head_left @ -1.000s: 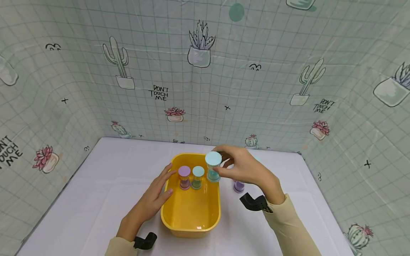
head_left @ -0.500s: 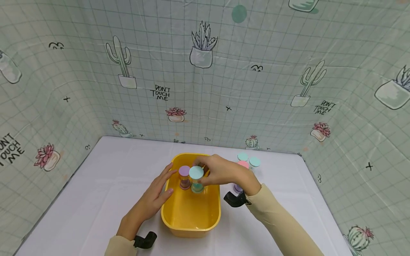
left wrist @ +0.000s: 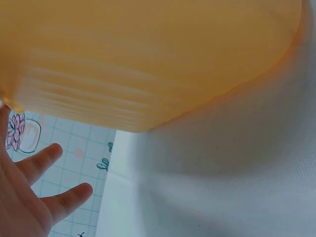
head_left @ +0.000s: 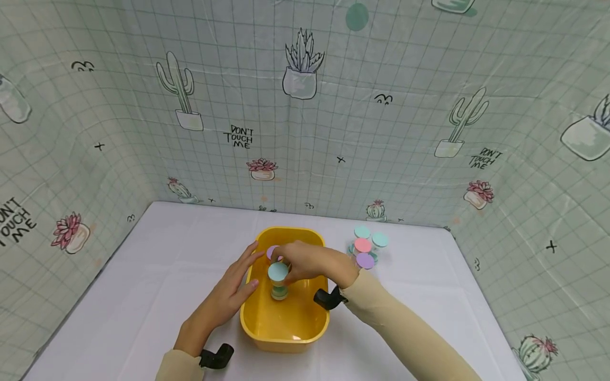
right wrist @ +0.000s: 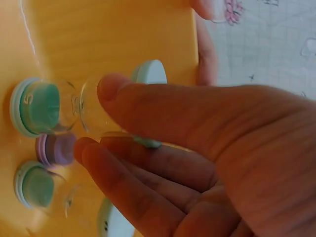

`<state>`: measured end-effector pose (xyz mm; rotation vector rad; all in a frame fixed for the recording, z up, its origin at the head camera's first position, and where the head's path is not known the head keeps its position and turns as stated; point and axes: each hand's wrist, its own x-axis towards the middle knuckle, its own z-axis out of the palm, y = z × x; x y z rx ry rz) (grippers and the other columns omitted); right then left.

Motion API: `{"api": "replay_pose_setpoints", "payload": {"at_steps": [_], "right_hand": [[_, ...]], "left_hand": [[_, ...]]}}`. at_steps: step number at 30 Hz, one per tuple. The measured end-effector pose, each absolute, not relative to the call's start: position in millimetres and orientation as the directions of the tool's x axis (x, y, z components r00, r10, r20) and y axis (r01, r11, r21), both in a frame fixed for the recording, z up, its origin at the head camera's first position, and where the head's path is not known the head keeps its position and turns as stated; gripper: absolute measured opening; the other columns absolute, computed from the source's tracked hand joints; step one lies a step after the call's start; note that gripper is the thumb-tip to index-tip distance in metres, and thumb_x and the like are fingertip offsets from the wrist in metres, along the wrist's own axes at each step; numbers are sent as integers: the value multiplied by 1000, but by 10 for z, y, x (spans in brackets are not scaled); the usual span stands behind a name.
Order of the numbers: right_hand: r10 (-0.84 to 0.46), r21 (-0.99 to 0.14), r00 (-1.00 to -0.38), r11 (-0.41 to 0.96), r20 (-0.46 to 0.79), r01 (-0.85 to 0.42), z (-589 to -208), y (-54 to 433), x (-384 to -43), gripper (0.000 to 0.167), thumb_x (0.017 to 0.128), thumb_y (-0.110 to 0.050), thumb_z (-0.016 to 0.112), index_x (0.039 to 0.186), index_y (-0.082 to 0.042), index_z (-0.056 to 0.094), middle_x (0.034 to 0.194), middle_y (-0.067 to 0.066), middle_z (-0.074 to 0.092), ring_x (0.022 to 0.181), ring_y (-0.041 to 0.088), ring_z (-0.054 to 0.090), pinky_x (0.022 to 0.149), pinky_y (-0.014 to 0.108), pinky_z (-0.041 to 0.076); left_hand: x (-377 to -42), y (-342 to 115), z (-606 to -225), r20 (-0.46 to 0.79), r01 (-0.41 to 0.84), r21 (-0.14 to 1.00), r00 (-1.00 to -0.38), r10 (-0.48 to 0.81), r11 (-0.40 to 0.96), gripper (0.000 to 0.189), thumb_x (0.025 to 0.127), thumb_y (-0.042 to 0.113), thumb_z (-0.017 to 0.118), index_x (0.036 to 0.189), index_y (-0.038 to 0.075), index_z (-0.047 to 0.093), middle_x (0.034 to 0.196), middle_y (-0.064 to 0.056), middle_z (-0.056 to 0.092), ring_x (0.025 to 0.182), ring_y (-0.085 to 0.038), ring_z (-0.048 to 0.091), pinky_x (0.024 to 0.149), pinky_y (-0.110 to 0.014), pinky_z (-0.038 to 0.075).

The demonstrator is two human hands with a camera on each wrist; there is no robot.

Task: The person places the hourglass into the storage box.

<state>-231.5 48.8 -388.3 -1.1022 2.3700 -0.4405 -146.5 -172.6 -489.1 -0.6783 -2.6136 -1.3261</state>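
Note:
My right hand (head_left: 310,262) reaches into a yellow bin (head_left: 284,323) and pinches a mint-capped sand timer (head_left: 278,273) between thumb and fingers. It stands upright, its base close to the bin floor, with green sand at the bottom. Behind it, partly covered by my fingers, is a purple-capped sand timer (head_left: 272,251). A second mint-capped timer (right wrist: 37,185) shows beside these in the right wrist view; my hand hides it in the head view. Along the bin's left rim rests my left hand (head_left: 229,291), fingers extended, with the bin's outer wall (left wrist: 148,74) close by in the left wrist view.
Right of the bin, a cluster of sand timers stands on the white table (head_left: 410,312): a pink-capped one (head_left: 362,245), a purple-capped one (head_left: 365,260) and mint-capped ones (head_left: 379,239). A patterned cloth (head_left: 305,132) hangs behind and at both sides.
My right hand has carried the mint-capped timer from over the bin's right rim leftward and down into the bin, in front of the purple one. The left hand stays put.

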Motion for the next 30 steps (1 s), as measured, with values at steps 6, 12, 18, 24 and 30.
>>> {"api": "replay_pose_setpoints", "payload": {"at_steps": [6, 12, 18, 24, 30], "right_hand": [[-758, -447, -565, 651, -326, -614, -3949, 422, -2317, 42, 88, -19, 82, 126, -11, 66, 118, 2, 73, 95, 9, 66, 80, 17, 56], [-754, -406, -566, 657, -334, -635, -4012, 376, -2320, 39, 88, -20, 83, 123, -12, 68, 114, -2, 72, 92, 8, 64, 85, 18, 55], [-739, -387, -574, 673, -352, -630, -4016, 366, -2313, 39, 89, -19, 82, 124, -12, 67, 113, -3, 72, 92, 9, 63, 85, 20, 55], [-721, -459, -595, 689, -355, -561, -3923, 448, -2274, 46, 90, -19, 81, 131, -10, 65, 122, 4, 73, 106, 16, 68, 94, 27, 58], [-729, -610, -641, 626, -238, -485, -3756, 690, -2201, 44, 93, -17, 76, 134, -6, 63, 128, 14, 71, 115, 28, 69, 93, 36, 61]], "left_hand": [[-1475, -1711, -4884, 318, 457, 728, -886, 338, 511, 57, 104, 22, 52, 159, 20, 36, 173, -4, 18, 155, -40, 28, 119, -71, 26], [-1481, -1701, -4884, 323, 463, 728, -882, 342, 505, 56, 105, 23, 51, 159, 20, 37, 173, -5, 18, 154, -41, 28, 119, -72, 26], [-1472, -1688, -4877, 321, 459, 728, -885, 339, 509, 55, 105, 26, 50, 159, 20, 37, 173, -5, 18, 154, -41, 29, 118, -73, 26], [-1464, -1687, -4872, 318, 450, 735, -889, 329, 507, 55, 105, 25, 50, 158, 19, 37, 173, -5, 18, 154, -42, 28, 118, -74, 25], [-1464, -1688, -4879, 315, 443, 742, -893, 322, 502, 55, 105, 26, 50, 158, 18, 38, 173, -5, 18, 154, -42, 28, 116, -76, 25]]}}
